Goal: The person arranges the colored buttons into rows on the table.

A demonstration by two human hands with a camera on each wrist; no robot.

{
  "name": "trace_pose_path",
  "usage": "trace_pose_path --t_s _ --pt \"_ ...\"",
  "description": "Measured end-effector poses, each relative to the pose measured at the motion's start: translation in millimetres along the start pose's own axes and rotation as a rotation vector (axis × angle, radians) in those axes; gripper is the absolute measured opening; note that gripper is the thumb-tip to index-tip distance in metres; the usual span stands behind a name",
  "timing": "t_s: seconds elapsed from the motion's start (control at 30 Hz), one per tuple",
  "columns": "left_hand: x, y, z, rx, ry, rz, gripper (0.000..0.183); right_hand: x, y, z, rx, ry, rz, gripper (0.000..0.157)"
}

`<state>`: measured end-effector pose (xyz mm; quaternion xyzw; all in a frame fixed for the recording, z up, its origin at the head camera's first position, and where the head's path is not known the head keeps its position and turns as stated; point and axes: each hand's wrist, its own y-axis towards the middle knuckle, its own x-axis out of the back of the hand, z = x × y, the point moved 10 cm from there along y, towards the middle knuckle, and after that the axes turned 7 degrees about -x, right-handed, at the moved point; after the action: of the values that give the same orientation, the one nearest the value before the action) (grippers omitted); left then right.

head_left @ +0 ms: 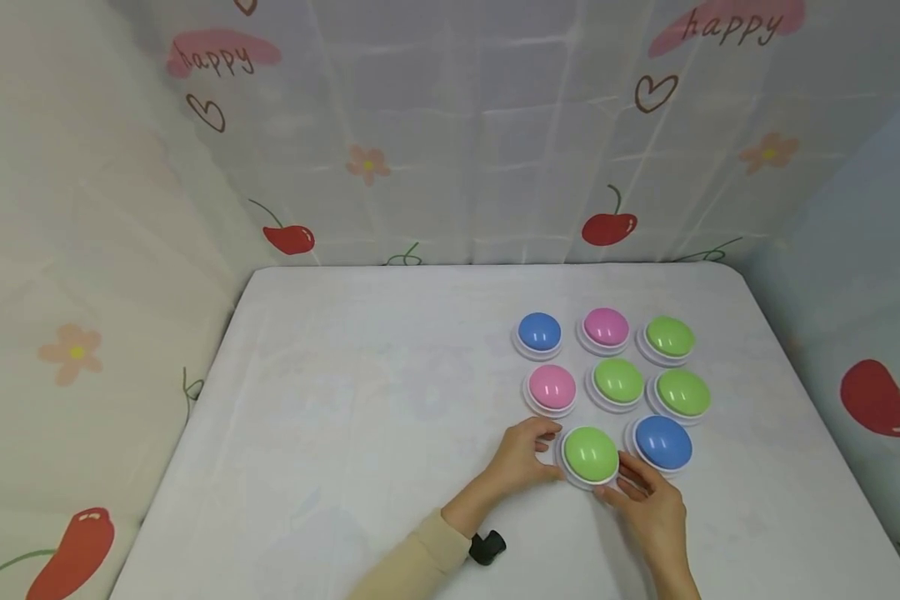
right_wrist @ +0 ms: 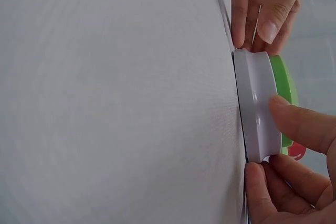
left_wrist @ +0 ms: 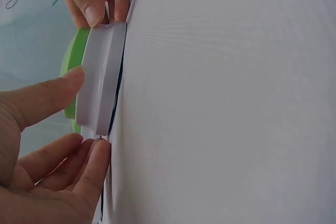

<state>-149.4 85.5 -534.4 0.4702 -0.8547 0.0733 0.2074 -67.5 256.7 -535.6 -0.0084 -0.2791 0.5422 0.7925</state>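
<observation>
Between my two hands, near the front of the table, a green dome-topped push button with a round white base sits flat. My left hand holds its left side, thumb at the front edge and fingers farther back. On the opposite side my right hand grips the rim between thumb and fingers. The left wrist view shows the white base side-on, with the left thumb against its rim; in the right wrist view the right thumb presses the same base. A blue push button stands just right of it, close to the right fingers.
Behind stand several more buttons in rows: pink, green and green, then blue, pink and green. A small black object shows by the left wrist. Printed curtains border the white table.
</observation>
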Motion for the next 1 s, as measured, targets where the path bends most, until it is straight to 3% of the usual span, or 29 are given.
trace_pose_path --t_s 0.23,0.6,0.83,1.0 --pt "-8.5 2.9 -9.3 -0.07 0.144 0.007 0.055 -1.1 -1 1 -0.005 -0.018 0.001 0.063" --pt "-4.9 0.5 -20.9 -0.074 0.33 -0.008 0.052 -2.9 -4 3 -0.013 -0.045 0.002 0.064" --pt "10.4 -13.3 -28.9 -0.096 0.426 -0.058 0.05 -8.6 -10 13 0.031 -0.05 0.014 0.061" --pt "29.3 -24.7 -30.2 -0.087 0.358 -0.11 0.05 -16.5 -15 29 0.095 -0.044 0.034 0.061"
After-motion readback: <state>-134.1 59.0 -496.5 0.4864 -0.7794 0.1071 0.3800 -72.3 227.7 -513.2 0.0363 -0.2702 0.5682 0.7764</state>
